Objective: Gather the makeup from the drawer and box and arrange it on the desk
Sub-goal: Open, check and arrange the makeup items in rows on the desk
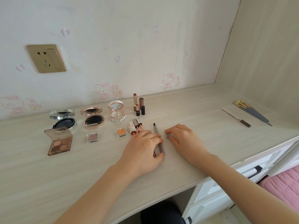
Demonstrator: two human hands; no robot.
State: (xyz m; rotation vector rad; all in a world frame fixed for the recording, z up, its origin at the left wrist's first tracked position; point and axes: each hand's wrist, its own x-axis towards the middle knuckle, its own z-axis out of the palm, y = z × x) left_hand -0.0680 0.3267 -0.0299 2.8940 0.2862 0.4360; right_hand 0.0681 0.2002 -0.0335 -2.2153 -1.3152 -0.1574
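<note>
Nothing legible in front of me.
Tiny print by my white compact (116, 116) is too small to read.

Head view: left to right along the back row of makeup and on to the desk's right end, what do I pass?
silver compact → rose-gold compact → white ornate compact → upright lipsticks → white pencil → bundle of brushes
</note>
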